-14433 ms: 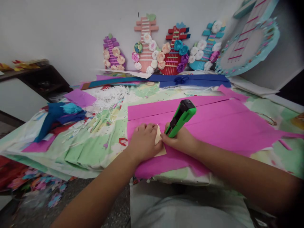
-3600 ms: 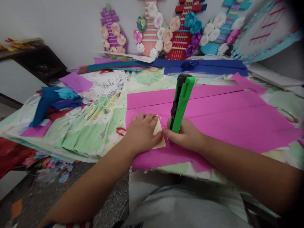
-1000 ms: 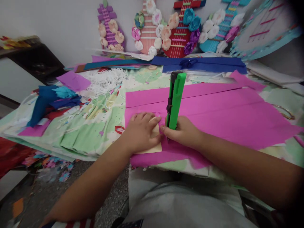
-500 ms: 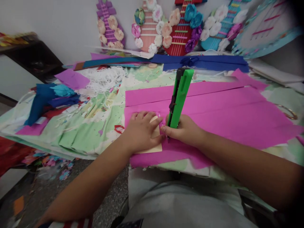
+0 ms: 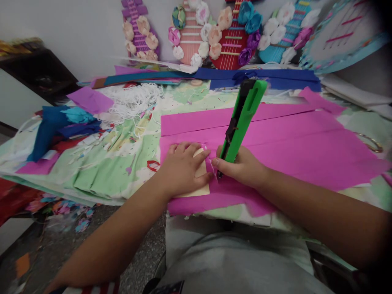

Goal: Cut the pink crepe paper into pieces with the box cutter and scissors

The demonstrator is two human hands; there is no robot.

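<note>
My left hand (image 5: 185, 169) lies flat with its fingers spread, pressing a cream card (image 5: 199, 192) onto a large magenta sheet (image 5: 284, 143). In my right hand (image 5: 245, 167) is a green and black box cutter (image 5: 243, 120), its handle leaning up to the right. The cutter's tip points down at the magenta sheet, just right of the card; whether it touches is hard to see. A thin pale slit (image 5: 212, 168) runs in the sheet between the card and the cutter.
White string (image 5: 134, 104) is heaped on the green patterned tablecloth (image 5: 104, 175) at left, near blue cloth-like scraps (image 5: 49, 126). A gold ring (image 5: 370, 143) lies at right. Paper-flowered guitar shapes (image 5: 231, 45) stand along the wall behind a long blue strip (image 5: 275, 77).
The box cutter has tipped further to the right, and its tip has risen slightly. More of the pale slit beside the card shows. My left hand has stayed in place.
</note>
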